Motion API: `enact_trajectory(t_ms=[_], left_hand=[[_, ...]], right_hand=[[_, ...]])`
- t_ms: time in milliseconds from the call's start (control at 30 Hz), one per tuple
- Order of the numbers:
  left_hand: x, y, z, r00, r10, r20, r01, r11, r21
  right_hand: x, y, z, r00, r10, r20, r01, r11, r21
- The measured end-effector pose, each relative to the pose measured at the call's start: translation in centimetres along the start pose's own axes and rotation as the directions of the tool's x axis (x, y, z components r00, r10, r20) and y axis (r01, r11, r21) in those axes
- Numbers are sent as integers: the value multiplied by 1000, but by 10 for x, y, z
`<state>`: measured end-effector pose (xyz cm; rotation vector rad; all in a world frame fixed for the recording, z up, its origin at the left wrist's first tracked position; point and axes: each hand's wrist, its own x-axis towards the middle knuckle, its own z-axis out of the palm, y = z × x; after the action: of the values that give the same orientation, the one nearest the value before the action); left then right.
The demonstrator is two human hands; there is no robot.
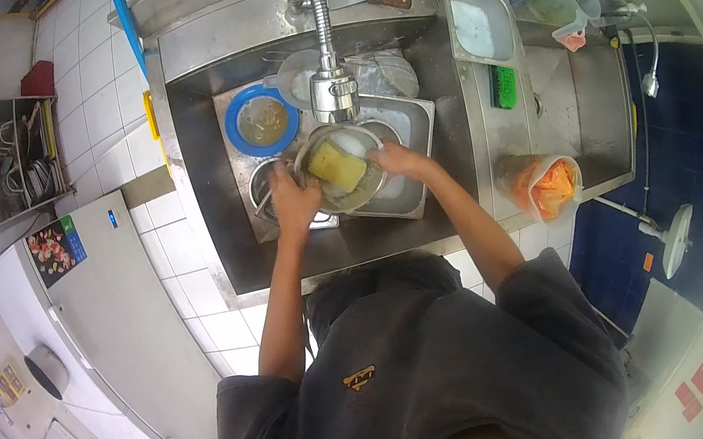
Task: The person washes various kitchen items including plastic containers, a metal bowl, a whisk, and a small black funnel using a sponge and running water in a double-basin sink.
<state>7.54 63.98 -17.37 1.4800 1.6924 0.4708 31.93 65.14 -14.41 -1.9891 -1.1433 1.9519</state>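
A round translucent bowl [359,201] is between my two hands, above the sink. Inside it lie a yellow sponge [337,165] and some suds. My left hand [296,201] is at the bowl's left rim, its thumb against the edge and its fingers partly hidden. On the opposite side, my right hand [403,159] grips the right rim. Below and to the right, a rectangular steel pan [418,138] holds soapy water. A round metal vessel [256,183] sits just left of my left hand. Behind it stands a blue-rimmed bowl [292,133] with cloudy liquid.
A flexible faucet [334,93] hangs directly over the bowl. Beyond are a clear lid [393,69] and, on the ledge, a wooden-handled scraper [388,0]. To the right are a suds-filled steel container [480,23], a green brush [502,87] and a plastic-lined bin [538,188] with orange contents.
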Motion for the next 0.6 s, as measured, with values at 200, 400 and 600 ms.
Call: enact_trajectory(t_ms=[200, 400, 600], left_hand=[[-15, 41, 39, 898, 440, 4, -428, 871, 242], [-27, 15, 73, 840, 449, 306, -458, 888, -46], [-8, 12, 33, 551, 466, 692, -811, 495, 312]], right_hand=[[25, 53, 48, 944, -177, -280, 192, 981, 24], [28, 49, 48, 808, -244, -537, 259, 965, -49], [7, 28, 14, 900, -206, -384, 77, 942, -326]])
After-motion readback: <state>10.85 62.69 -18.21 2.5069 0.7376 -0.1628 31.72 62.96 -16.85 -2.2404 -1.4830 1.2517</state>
